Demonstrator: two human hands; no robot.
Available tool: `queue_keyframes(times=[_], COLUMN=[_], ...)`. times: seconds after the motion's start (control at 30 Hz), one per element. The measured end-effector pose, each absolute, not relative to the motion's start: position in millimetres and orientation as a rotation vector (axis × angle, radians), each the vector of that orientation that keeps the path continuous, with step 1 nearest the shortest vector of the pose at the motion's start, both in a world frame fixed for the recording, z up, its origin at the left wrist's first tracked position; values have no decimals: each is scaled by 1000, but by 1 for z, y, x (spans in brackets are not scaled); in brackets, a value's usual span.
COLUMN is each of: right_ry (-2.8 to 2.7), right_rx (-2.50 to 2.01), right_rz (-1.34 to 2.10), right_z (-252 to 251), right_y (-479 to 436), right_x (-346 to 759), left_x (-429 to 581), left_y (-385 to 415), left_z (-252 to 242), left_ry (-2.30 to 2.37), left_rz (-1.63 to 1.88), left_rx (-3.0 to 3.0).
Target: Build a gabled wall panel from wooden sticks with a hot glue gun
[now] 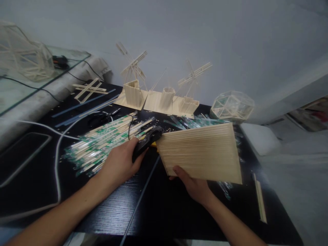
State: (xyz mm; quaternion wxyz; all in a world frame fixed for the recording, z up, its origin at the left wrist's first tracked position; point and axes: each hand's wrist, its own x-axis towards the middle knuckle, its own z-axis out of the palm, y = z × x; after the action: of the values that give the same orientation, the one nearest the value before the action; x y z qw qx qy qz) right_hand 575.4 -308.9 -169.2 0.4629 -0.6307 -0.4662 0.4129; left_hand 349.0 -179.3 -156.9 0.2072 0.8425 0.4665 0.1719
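My left hand point(124, 159) is closed around a black hot glue gun point(147, 140) with a yellow part on its underside. Its front end meets the upper left corner of a flat panel of wooden sticks point(200, 153) laid side by side. My right hand point(193, 186) grips that panel at its lower left edge, thumb on the face towards me, and holds it tilted above the black table point(176, 212). Left of the glue gun lies a pile of chopsticks in clear and green wrappers point(102, 143). A long translucent glue stick point(139, 201) slants below the glue gun.
Windmill-like stick models point(134, 94) stand along the wall, with a round stick frame point(233, 105) to their right. White cable point(58, 164) loops across the left side. Loose sticks point(260, 198) lie near the right edge; crossed sticks point(89, 89) at back left.
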Motion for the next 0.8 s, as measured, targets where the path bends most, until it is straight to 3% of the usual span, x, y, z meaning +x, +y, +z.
queue_keyframes(times=[0.27, 0.57, 0.8], right_ry=[-1125, -998, -922], right_rx=[-1544, -1375, -1399], right_rz=[1000, 1238, 1207], right_z=[-164, -174, -177], right_y=[-306, -306, -303], right_x=[574, 583, 582], left_x=[350, 353, 355], left_y=[-177, -170, -172], left_z=[-156, -147, -150], left_ry=[1297, 953, 898], left_rz=[531, 600, 700], left_rx=[2226, 1368, 1324])
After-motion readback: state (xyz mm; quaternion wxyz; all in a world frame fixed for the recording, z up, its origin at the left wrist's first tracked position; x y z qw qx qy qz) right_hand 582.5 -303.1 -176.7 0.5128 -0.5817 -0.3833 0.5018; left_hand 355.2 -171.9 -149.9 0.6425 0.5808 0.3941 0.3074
